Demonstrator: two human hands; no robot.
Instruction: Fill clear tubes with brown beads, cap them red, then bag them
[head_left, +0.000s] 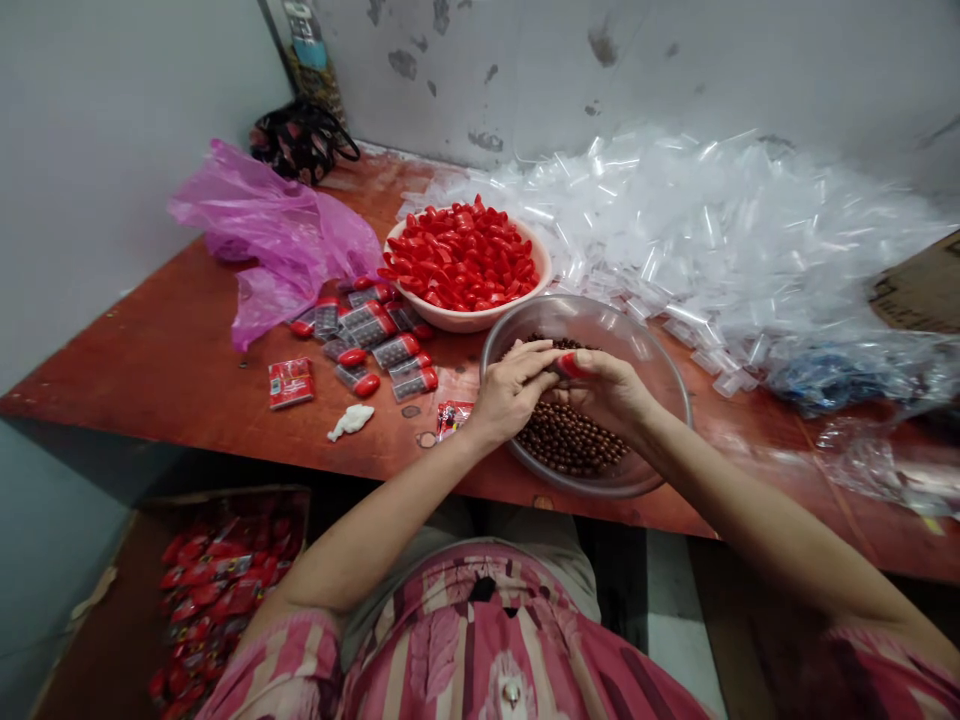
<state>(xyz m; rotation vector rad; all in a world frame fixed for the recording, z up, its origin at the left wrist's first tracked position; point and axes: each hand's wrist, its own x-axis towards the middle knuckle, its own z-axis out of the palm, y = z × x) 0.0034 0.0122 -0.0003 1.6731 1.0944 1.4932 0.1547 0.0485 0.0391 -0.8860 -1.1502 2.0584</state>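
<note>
Both my hands meet over a clear plastic bowl [679, 380] of small dark brown balls [574, 440]. My right hand [606, 388] is closed with a red cap [574, 364] at its thumb; anything below the cap is hidden by the fingers. My left hand [517, 385] reaches in from the other side, its fingers bent against the right hand's fingers. What it grips, if anything, cannot be made out. Behind the bowl stands a pale pink basin [465, 318] heaped with red caps [469, 255]. To the left lie several clear containers [371, 333] of dark balls with red caps.
A large heap of clear empty tubes [675, 220] spreads along the wall. A pink plastic bag [285, 235], a red packet [291, 383] and a white crumpled scrap [350, 421] lie on the left. Below the table edge, a carton holds red packed items [225, 590].
</note>
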